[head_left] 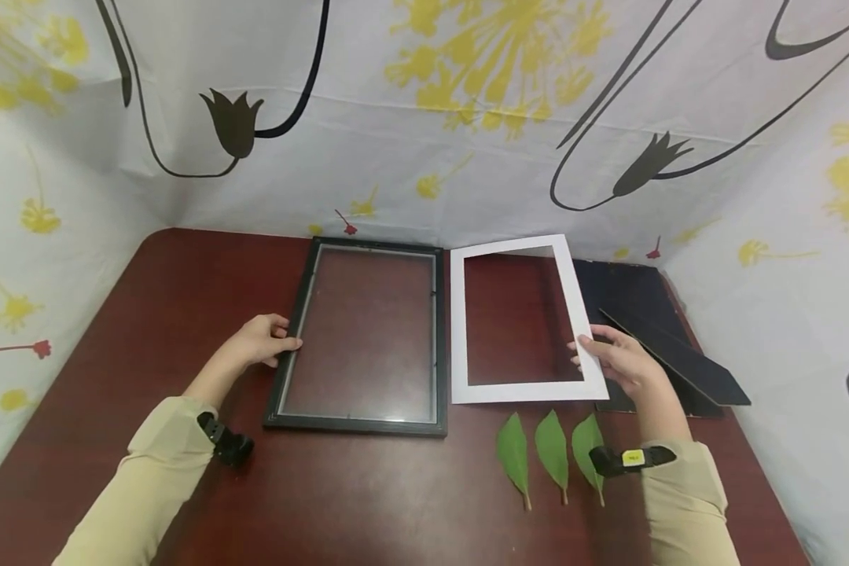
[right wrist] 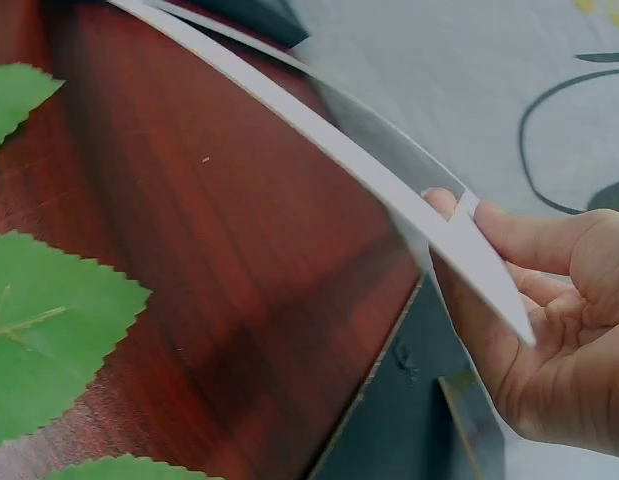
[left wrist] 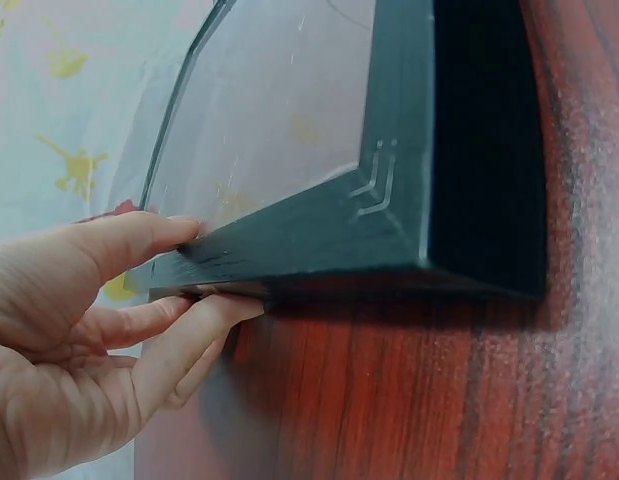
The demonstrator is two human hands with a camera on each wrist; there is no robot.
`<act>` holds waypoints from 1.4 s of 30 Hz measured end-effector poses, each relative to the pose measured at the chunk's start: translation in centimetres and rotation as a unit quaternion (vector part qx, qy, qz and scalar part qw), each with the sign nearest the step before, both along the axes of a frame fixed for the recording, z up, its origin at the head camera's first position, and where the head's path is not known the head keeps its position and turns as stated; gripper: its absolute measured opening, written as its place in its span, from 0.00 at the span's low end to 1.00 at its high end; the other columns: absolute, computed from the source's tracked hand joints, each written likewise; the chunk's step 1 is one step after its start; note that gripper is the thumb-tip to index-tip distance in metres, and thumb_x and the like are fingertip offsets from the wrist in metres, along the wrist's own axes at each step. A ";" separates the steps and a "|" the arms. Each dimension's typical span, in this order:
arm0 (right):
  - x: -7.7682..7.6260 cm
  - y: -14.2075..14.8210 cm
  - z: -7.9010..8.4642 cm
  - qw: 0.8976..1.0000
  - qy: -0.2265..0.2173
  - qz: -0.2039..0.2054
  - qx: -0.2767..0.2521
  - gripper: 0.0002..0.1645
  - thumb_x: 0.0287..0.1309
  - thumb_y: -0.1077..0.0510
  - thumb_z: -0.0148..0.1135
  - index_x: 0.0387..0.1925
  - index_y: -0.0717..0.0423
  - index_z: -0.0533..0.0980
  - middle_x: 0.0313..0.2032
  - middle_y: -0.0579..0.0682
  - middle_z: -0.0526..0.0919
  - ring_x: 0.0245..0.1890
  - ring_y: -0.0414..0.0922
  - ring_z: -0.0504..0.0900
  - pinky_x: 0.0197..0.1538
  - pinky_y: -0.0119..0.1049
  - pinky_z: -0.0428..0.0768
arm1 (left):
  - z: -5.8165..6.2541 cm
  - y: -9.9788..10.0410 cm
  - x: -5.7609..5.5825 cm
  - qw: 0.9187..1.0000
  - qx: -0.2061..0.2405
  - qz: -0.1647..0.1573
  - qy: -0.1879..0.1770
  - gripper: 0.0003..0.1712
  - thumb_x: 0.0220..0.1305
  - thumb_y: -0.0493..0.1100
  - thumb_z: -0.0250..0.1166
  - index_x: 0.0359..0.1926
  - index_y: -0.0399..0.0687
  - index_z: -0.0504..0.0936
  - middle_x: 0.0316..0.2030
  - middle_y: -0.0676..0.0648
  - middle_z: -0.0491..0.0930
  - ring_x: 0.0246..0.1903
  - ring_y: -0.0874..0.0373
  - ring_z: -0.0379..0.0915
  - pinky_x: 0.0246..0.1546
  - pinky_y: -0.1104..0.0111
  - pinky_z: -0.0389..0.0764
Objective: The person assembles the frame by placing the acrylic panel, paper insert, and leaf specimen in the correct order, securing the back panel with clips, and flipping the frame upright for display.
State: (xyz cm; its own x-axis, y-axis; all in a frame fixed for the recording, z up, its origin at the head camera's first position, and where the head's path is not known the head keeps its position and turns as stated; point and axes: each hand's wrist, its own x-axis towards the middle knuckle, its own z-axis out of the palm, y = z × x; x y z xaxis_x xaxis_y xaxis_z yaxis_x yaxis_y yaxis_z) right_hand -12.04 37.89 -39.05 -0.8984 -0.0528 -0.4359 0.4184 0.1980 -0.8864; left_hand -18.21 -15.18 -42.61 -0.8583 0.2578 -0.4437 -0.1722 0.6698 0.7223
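Observation:
A black picture frame with a clear pane lies left of centre in the head view. My left hand grips its left side, thumb on top and fingers beneath, as the left wrist view shows of the frame. To the right, a white mat board with a rectangular opening is raised off the table. Its right edge is pinched by my right hand. In the right wrist view the mat board appears almost edge-on, between thumb and fingers.
Three green leaves lie in a row below the mat board. A black backing board with a raised flap rests at the right. All sit on a reddish-brown table, with patterned white cloth behind.

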 end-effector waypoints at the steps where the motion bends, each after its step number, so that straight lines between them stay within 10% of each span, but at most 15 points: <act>1: 0.2 0.2 0.2 1.000 0.003 -0.001 -0.018 0.22 0.63 0.54 0.53 0.55 0.54 0.60 0.31 0.35 0.84 0.31 0.33 0.83 0.35 0.29 0.79 | 0.0 0.0 0.0 1.000 0.002 -0.001 0.000 0.36 0.62 0.42 0.57 0.62 0.23 0.54 0.56 0.23 0.63 0.44 0.39 0.75 0.34 0.63 0.82; 16: 1.2 -2.9 0.5 0.982 0.049 0.025 -0.178 0.13 0.66 0.64 0.44 0.41 0.46 0.73 0.33 0.43 0.85 0.31 0.38 0.84 0.34 0.29 0.79 | -0.1 1.2 0.4 1.000 0.002 0.013 0.015 0.34 0.60 0.40 0.59 0.61 0.23 0.58 0.54 0.24 0.66 0.37 0.43 0.79 0.32 0.64 0.82; 42: -0.7 -14.0 -4.4 0.997 -0.009 -0.031 -0.063 0.24 0.61 0.60 0.54 0.56 0.68 0.62 0.28 0.39 0.84 0.26 0.36 0.83 0.33 0.31 0.79 | -1.7 4.7 0.9 0.997 0.040 0.048 0.041 0.36 0.60 0.45 0.61 0.61 0.27 0.60 0.53 0.27 0.68 0.37 0.43 0.80 0.32 0.63 0.82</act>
State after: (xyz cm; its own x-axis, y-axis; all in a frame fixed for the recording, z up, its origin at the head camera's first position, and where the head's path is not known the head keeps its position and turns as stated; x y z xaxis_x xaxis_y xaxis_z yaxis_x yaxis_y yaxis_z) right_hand -12.73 23.90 -43.49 -0.8941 -0.0536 -0.4447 0.4418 0.0588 -0.8952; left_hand -17.36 -10.45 -44.29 -0.9133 0.2038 -0.3526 -0.1714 0.5929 0.7868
